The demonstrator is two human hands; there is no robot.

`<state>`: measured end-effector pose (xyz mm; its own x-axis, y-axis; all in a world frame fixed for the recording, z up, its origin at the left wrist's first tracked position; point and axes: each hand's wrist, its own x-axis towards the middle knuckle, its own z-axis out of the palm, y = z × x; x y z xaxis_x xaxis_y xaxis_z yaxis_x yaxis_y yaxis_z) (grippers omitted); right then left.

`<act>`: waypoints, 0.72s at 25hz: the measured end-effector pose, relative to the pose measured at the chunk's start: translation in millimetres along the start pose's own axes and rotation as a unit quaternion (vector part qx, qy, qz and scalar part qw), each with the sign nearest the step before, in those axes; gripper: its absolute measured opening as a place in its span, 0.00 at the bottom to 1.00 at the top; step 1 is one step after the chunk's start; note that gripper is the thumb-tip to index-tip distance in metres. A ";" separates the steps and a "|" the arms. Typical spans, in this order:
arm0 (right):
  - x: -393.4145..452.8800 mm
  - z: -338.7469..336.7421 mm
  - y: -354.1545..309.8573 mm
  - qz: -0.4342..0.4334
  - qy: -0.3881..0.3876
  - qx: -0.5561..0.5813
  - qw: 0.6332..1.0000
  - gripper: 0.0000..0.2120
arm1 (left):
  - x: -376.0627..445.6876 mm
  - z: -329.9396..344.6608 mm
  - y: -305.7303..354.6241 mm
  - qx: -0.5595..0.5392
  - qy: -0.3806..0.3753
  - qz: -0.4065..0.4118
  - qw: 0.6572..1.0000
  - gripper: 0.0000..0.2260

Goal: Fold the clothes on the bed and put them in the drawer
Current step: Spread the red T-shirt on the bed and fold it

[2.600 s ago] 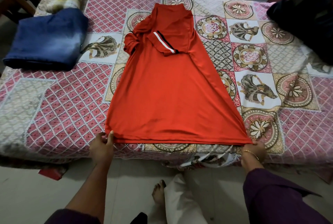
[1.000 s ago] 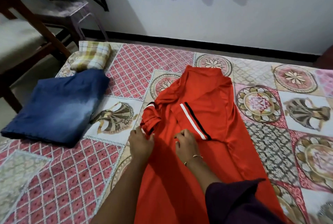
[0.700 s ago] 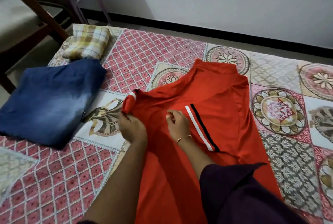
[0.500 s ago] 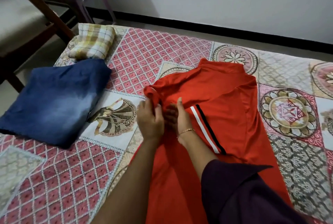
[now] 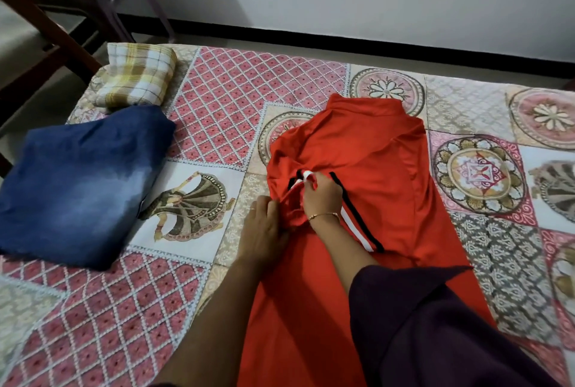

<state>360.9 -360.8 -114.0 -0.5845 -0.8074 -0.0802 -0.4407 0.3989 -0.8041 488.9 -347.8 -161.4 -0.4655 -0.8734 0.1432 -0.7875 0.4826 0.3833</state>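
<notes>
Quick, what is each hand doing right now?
Left hand: fingers straight, pressing the red shirt flat at its edge.
Right hand: pinching the shirt's striped sleeve cuff.

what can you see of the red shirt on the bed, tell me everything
The red, smooth-looking knit shirt lies flat on the patterned patchwork bedspread, collar end toward the wall and hem toward the person. Its sleeve cuffs carry white and black stripes. One sleeve is already folded across the body; the right hand pinches the other sleeve's striped cuff over the middle, while the left hand rests on the shirt's left edge. A dark purple sleeve hides part of the lower half.
</notes>
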 end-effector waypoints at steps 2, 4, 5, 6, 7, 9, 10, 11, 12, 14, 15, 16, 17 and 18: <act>3.4 -13.3 -3.8 0.010 0.074 0.042 0.996 0.15 | 5.4 -1.7 6.3 -0.031 0.003 -0.081 0.996 0.14; 5.1 -31.2 0.9 0.038 0.164 0.105 0.980 0.14 | 10.8 -5.9 11.7 -0.048 -0.008 -0.137 0.989 0.20; 4.2 -40.4 8.6 0.070 0.201 0.129 0.969 0.13 | 11.5 -7.1 11.7 -0.033 -0.009 -0.128 0.991 0.24; 1.6 -48.9 20.8 0.107 0.233 0.144 0.956 0.12 | 10.4 -8.0 11.7 -0.005 -0.018 -0.091 0.996 0.27; -3.0 -54.7 36.4 0.151 0.256 0.151 0.943 0.12 | 8.0 -5.3 8.7 0.034 -0.033 -0.041 0.998 0.28; -16.0 -62.5 66.4 0.251 0.259 0.155 0.920 0.12 | 1.8 -0.7 4.6 0.120 -0.092 0.016 0.988 0.25; -22.9 -64.5 75.8 0.288 0.244 0.151 0.914 0.13 | -2.1 1.2 3.7 0.147 -0.126 0.027 0.981 0.24; -28.8 -65.6 81.2 0.298 0.231 0.137 0.916 0.15 | -5.8 2.8 4.0 0.169 -0.151 0.039 0.973 0.24; -33.3 -66.6 82.3 0.271 0.223 0.106 0.930 0.18 | -8.4 1.3 5.9 0.183 -0.165 0.050 0.968 0.25; -40.3 -66.5 80.8 0.134 0.208 -0.044 0.968 0.23 | -9.7 -1.3 6.3 0.190 -0.163 0.109 0.962 0.26; -42.8 -65.2 78.8 0.047 0.209 -0.140 0.967 0.21 | -10.4 -1.5 5.2 0.184 -0.151 0.145 0.960 0.26; -44.4 -63.1 78.2 -0.038 0.190 -0.216 0.957 0.19 | -10.9 -2.8 4.6 0.174 -0.151 0.167 0.959 0.25; -44.4 -61.8 76.7 -0.099 0.131 -0.264 0.950 0.19 | -11.2 -1.6 3.4 0.171 -0.151 0.187 0.955 0.25; -44.4 -62.4 69.9 -0.120 0.032 -0.300 0.946 0.22 | -10.3 -0.7 1.5 0.173 -0.159 0.202 0.951 0.25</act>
<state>313.5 -269.9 -129.9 -0.4503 -0.8856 0.1137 -0.8620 0.3980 -0.3139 492.8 -338.2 -161.6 -0.8131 -0.5754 -0.0888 -0.5792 0.8148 0.0236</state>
